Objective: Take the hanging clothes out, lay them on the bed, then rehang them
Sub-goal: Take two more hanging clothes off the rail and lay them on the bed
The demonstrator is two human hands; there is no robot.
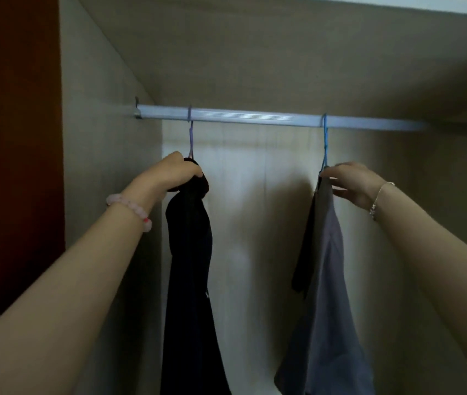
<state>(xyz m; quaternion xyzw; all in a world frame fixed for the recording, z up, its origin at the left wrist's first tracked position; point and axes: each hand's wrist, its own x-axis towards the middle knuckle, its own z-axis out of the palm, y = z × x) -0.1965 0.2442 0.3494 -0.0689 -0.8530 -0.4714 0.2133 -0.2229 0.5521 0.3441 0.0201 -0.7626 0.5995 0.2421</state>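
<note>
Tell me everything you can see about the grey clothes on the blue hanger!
The grey garment hangs from a thin blue hanger hooked over the silver rail, on the right side of the wardrobe. It looks like soft, smooth cloth, falling in loose folds and widening toward the bottom. A darker strip hangs down along its left edge. The right hand pinches it at the top, just under the hook. It hangs apart from the black garment.
</note>
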